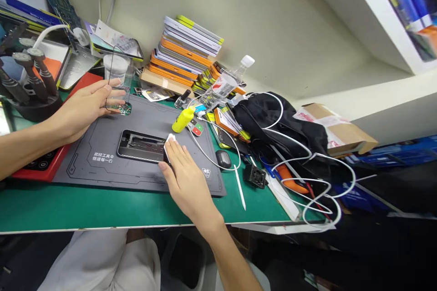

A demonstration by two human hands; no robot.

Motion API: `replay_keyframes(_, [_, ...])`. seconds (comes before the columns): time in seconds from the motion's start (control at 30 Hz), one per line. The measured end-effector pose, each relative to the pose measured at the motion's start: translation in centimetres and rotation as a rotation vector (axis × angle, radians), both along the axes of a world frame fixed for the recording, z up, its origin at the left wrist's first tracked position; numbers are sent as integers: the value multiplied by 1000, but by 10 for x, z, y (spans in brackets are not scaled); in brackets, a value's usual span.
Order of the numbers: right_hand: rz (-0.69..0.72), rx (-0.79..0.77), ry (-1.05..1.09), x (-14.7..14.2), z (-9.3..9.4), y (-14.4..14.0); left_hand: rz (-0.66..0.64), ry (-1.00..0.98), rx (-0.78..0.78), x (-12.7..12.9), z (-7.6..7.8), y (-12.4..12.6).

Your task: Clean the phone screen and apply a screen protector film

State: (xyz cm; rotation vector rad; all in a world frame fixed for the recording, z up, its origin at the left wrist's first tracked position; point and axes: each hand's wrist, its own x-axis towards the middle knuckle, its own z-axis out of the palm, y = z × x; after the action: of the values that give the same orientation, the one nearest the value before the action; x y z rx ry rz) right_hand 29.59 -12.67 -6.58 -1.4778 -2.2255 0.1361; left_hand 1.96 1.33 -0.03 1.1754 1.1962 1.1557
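Note:
A phone body (pixel 141 146) lies on the grey work mat with its long dark recess facing up. My right hand (pixel 186 177) is at its right end, fingers together over a small white wipe (pixel 170 138) pressed against the phone. Part of the wipe is hidden under the fingers. My left hand (pixel 87 107) grips a clear, dark-edged panel (pixel 127 82) like a phone glass, held upright above the mat's back left part. Through the panel some fingers and a white-lidded tub (pixel 115 64) show.
The grey mat (pixel 88 141) covers much of the green table (pixel 129 209). A yellow bottle (pixel 182 119) lies behind the phone, near a clear plastic bottle (pixel 225 84). Looping white cables (pixel 239 150), a stylus (pixel 239 187) and a black bag (pixel 287 118) are right. Screwdrivers (pixel 41 75) stand left.

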Motion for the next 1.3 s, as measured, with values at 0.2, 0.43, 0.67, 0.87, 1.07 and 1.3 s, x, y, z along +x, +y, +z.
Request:
replay_keyframes(0.2, [24, 73, -94, -8, 3, -41, 0, -69, -36, -3, 0, 3])
replay_keyframes(0.43, [-5, -43, -73, -18, 9, 13, -42, -130, -7, -5, 5, 5])
replay_keyframes(0.67, [1, 26, -143, -21, 9, -33, -34, -168, -33, -1, 0, 5])
replay_keyframes(0.87, [11, -82, -138, -33, 15, 13, -31, -154, 37, -1, 3, 2])
replay_keyframes(1.07, [45, 32, -121, -40, 8, -16, -29, -137, 40, -2, -5, 2])
replay_keyframes(1.3, [77, -120, -161, -49, 22, 18, -65, -99, 101, -4, -8, 3])
